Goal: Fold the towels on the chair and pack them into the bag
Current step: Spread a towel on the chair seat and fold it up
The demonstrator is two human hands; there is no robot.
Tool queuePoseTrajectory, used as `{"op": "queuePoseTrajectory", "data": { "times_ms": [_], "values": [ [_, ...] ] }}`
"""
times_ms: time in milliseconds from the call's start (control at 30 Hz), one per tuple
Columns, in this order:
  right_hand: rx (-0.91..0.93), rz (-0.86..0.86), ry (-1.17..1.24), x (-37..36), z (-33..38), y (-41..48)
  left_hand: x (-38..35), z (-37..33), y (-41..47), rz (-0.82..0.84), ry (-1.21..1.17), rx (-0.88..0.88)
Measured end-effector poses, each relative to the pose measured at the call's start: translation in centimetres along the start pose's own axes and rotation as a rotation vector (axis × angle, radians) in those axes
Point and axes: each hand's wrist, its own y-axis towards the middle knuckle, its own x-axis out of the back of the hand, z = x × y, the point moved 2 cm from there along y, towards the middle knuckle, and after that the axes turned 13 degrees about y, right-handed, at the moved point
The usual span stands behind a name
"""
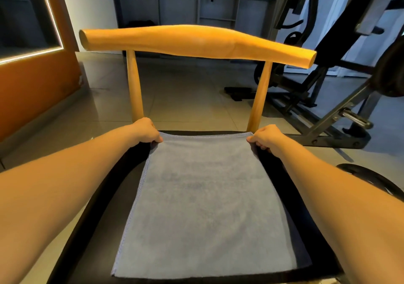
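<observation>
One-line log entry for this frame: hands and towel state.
step: fold towel | left hand pinches far-left corner | right hand pinches far-right corner | towel flat on chair seat | bag not in view

The plain rectangular terry towel (203,207) is pale grey-blue, hemmed in matching blue stitching, with a faint darker patch across its middle. A navy cloth edge (297,246) shows along its right side. The wooden chair (196,41) has a honey-orange backrest and posts and a black padded seat. The glossy floor tiles (185,100) are beige-grey. The flat wall panel (32,97) is orange, lined by a white light strip (30,54).
</observation>
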Motion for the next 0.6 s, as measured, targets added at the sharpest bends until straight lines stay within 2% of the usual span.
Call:
{"op": "queuePoseTrajectory", "data": {
  "times_ms": [133,233,400,600],
  "values": [
    [-0.042,-0.032,0.215,0.3,0.8,-0.6,0.9,-0.2,-0.1,-0.022,-0.097,-0.069],
    [0.044,-0.053,0.391,0.6,2.0,-1.6,2.5,-0.6,-1.3,-0.097,-0.278,-0.137],
    [0.181,-0.078,0.418,2.6,3.8,-5.6,5.3,-0.8,-5.8,-0.299,-0.342,-0.261],
    [0.214,0.032,0.479,6.1,2.4,-12.4,5.3,0.4,-13.9,-0.365,-0.394,-0.371]
  ]
}}
